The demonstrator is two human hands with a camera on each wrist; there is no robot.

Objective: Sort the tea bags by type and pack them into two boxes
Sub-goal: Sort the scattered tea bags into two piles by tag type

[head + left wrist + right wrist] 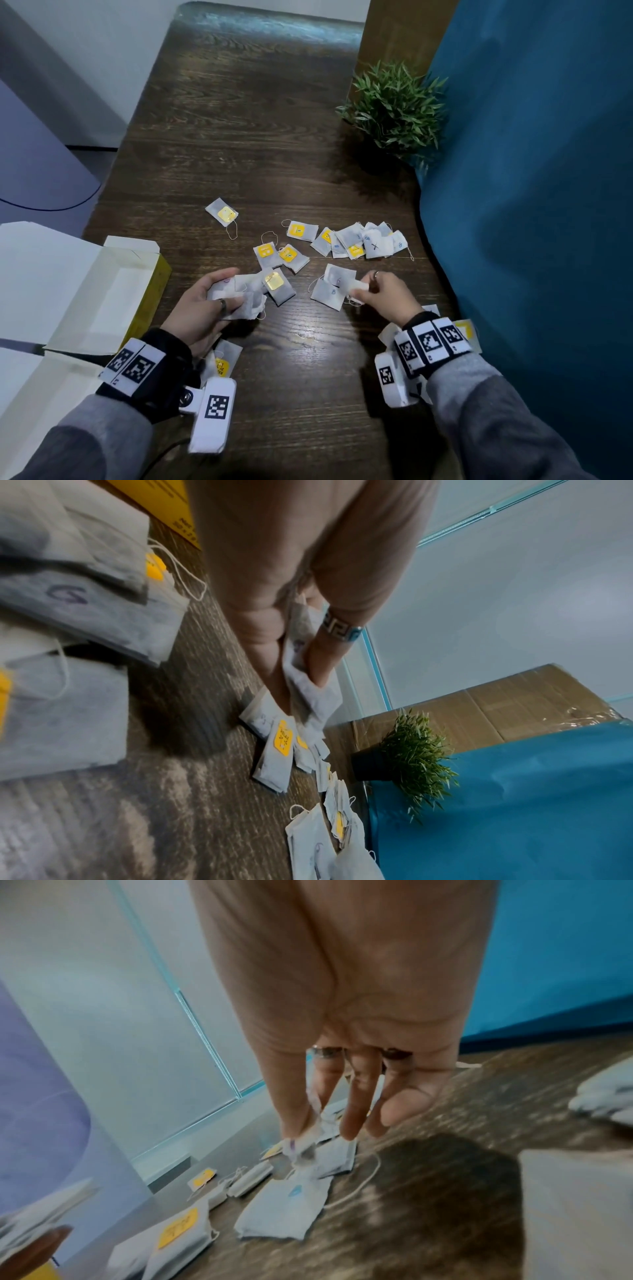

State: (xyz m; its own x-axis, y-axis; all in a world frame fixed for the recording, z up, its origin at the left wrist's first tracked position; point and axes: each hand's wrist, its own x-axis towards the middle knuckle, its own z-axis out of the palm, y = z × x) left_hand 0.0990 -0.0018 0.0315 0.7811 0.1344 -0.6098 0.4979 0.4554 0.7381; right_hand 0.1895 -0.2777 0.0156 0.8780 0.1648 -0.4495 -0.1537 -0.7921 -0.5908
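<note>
Several tea bags lie scattered on the dark wooden table [239,137]; some carry yellow tags [296,230], others are plain with pen marks [333,293]. My left hand [209,301] grips a small bunch of white tea bags [239,296], which shows between thumb and fingers in the left wrist view [308,685]. My right hand [380,291] pinches one white tea bag [358,286] between thumb and forefinger, just above two plain bags; the right wrist view shows that bag [304,1148] hanging from the fingertips. An open box with yellow sides [150,291] stands left of the left hand.
A second white open box [30,394] lies at the near left. A potted green plant [394,106] stands at the table's right edge, beside a blue cloth-covered surface [531,205]. A pile of mixed bags [359,240] sits ahead of the right hand. More bags lie under both wrists.
</note>
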